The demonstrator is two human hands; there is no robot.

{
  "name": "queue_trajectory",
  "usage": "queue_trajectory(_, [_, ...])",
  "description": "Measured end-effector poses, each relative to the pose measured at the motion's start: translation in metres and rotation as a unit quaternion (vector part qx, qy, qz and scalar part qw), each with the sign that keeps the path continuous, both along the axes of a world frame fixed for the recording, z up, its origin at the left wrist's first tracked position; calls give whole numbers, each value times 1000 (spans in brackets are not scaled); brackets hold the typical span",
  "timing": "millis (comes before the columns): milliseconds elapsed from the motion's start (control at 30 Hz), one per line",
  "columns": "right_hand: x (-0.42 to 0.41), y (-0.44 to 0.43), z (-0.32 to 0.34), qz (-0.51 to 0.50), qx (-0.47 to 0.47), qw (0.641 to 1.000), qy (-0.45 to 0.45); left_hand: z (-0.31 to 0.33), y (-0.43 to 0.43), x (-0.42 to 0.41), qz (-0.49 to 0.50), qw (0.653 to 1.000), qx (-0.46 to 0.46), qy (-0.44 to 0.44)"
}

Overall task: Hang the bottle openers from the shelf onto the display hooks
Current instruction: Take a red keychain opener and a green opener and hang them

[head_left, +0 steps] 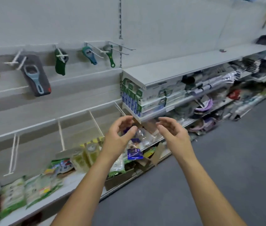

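Left grip (118, 136) and right grip (174, 133) both loosely curled, empty; packets (134, 153) just beyond them, bottle openers (89, 55) hanging up-left.

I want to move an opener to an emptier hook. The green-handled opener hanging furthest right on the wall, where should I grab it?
Pinch the green-handled opener by the lower part of its handle, coming from the front and slightly below. Its head sits on the hook, while the handle hangs free and tilted. From there it should slide off along the prong toward you.
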State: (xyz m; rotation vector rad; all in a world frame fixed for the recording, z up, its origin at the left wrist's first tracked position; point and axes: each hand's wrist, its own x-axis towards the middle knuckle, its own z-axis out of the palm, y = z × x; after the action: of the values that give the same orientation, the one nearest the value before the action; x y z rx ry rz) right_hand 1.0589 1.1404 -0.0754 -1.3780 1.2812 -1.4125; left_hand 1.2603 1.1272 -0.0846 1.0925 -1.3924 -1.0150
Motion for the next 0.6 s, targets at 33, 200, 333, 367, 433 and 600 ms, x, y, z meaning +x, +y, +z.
queue_trajectory(33, [-21, -6, -2, -10, -1, 1000, -2, 1, -9, -22, -10, 1000, 0, -4])
queue_trajectory(200, [-139, -36, 1, -72, -4, 997, -37, 3, -56, -143, -48, 999, -10, -13])
queue_trajectory(333, [-231, -52, 6, -101, -1, 994, -36, 12, -87, -241, -84, 996, -18, -27])
queue_trajectory(367, [-253, -57, 6, -111, -1, 993, -38, 15, -94, -265, -96, 995, -22, -29])
queue_trajectory(433, [-294, -64, 7, -132, -4, 990, -43, 20, -107, -308, -116, 992, -26, -32])
queue_trajectory(600, [-381, -89, 8, -183, -16, 982, -50, 25, -149, -403, -157, 986, -36, -31])
